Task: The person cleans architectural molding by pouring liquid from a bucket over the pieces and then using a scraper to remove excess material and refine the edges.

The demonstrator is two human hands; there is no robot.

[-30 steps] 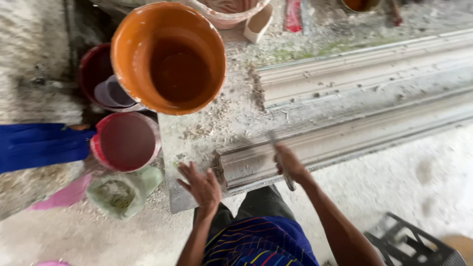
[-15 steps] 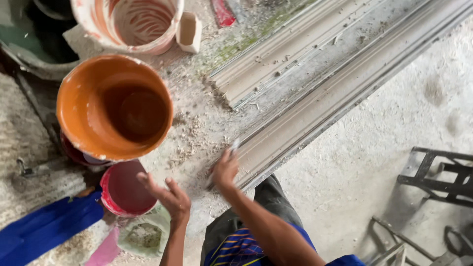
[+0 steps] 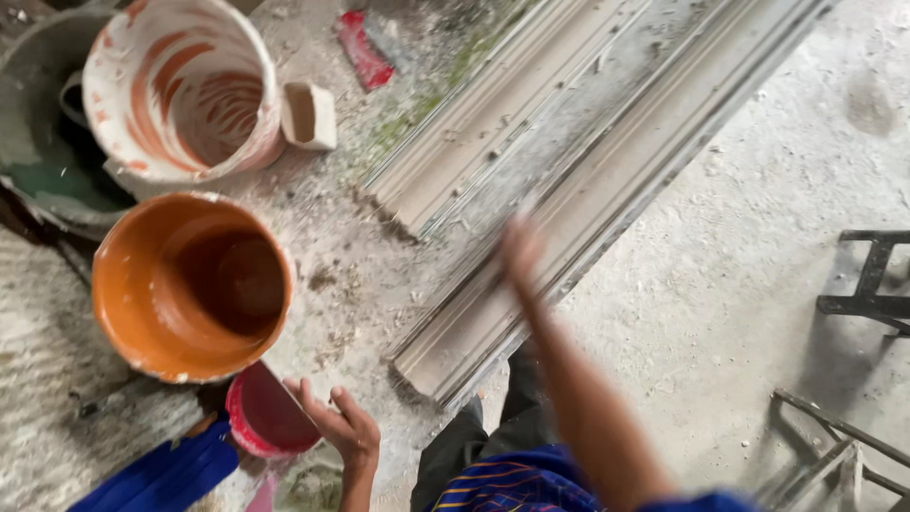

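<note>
At centre frame, right hand (image 3: pixel 521 248) blurred in mid-sweep over the long grey moulding (image 3: pixel 578 204), higher along its length than half a second ago, when it pressed a thin tool near the moulding's lower end; a stroke seemingly carried up the ridged profile. Fingers too smeared to read (apart or together, cannot tell, and the tool no longer visible). At lower left of centre, left hand (image 3: pixel 349 429) raised, fingers spread and holding nothing, just beside a small red bucket (image 3: pixel 270 417). Moulding running diagonally from lower centre to upper right, stepped and dusty, beside a second similar strip (image 3: pixel 464 142) on the gritty worktop (image 3: pixel 351 256). At left, round orange bucket (image 3: pixel 190 284), smooth inside; above it, white bucket streaked orange (image 3: pixel 180 90). Scattered crumbs and shavings around.
</note>
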